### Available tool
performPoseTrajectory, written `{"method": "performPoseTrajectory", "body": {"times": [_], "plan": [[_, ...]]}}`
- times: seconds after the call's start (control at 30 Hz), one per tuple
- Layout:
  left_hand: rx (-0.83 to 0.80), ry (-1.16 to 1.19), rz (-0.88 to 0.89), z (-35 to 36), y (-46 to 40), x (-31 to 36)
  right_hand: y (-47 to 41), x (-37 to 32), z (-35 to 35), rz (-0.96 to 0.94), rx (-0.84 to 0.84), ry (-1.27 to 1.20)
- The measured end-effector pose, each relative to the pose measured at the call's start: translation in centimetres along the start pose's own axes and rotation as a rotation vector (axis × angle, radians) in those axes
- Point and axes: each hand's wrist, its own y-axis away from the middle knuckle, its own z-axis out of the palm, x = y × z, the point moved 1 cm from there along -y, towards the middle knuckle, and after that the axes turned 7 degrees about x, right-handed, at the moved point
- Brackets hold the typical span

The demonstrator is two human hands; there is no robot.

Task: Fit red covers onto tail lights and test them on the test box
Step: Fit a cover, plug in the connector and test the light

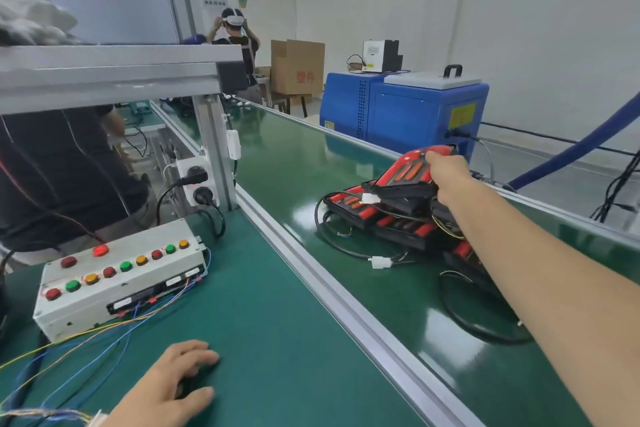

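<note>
Task status: judged to be at the hand-off between units, with more units apparently to come. A pile of tail lights, red lenses showing against black housings, lies on the far conveyor belt right of centre, their cables and a white connector trailing toward the near side. The right hand is stretched out over this pile and grips the topmost tail light by its right edge, thumb on the red cover, the unit tilted above the rest; whether it is being set down or picked up cannot be told. The test box sits on the near bench at left, one red lamp lit, nothing visibly plugged into its front sockets. The left hand rests palm down on the bench just near of the box, fingers relaxed and spread, holding nothing. Right arm is fully extended across the aluminium rail
</note>
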Motion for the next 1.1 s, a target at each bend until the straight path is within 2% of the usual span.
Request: {"method": "performPoseTrajectory", "body": {"times": [0.17,0.27,0.3,0.37,0.5,0.6,0.7,0.77,0.83,0.87,0.97,1.03,1.1], "plan": [[-0.019,-0.081,0.015,0.0,0.0,-0.1,-2.2,0.8,-1.1,-0.046,0.006,0.226],[-0.024,-0.144,0.03,0.0,-0.1,-0.4,-2.3,1.1,-1.8,-0.187,0.208,0.717],[-0.028,-0.151,0.044,-0.1,-0.1,-0.3,-2.1,0.8,-1.8,-0.256,0.216,0.865],[-0.014,-0.164,0.063,-0.1,0.0,-0.1,-2.0,0.5,-1.6,-0.357,0.157,1.074],[-0.013,-0.147,0.076,-0.2,0.5,0.2,-2.8,0.2,-1.8,-0.413,0.04,1.275],[0.05,-0.102,0.069,-0.8,1.0,0.6,-4.1,0.3,-1.8,-0.53,-0.084,1.31],[0.199,-0.08,0.015,-2.4,1.3,0.6,-0.7,2.0,0.7,-0.91,-0.141,1.14],[0.316,-0.031,-0.021,-3.5,1.3,0.4,7.5,3.4,2.5,-1.195,-0.189,0.971],[0.447,0.031,-0.033,-5.0,1.4,0.6,15.5,6.2,4.4,-1.455,-0.347,0.725],[0.516,0.052,-0.034,-5.9,1.5,0.9,19.2,7.2,5.1,-1.472,-0.478,0.689],[0.762,0.034,-0.036,-10.2,2.2,1.1,25.9,11.1,7.0,-1.335,-0.907,0.783],[0.944,-0.011,-0.064,-14.0,3.0,0.3,28.3,12.9,8.0,-1.261,-1.083,0.972],[1.062,-0.129,-0.149,-17.8,3.9,-1.4,30.1,13.7,8.6,-1.191,-1.202,1.14]]}}
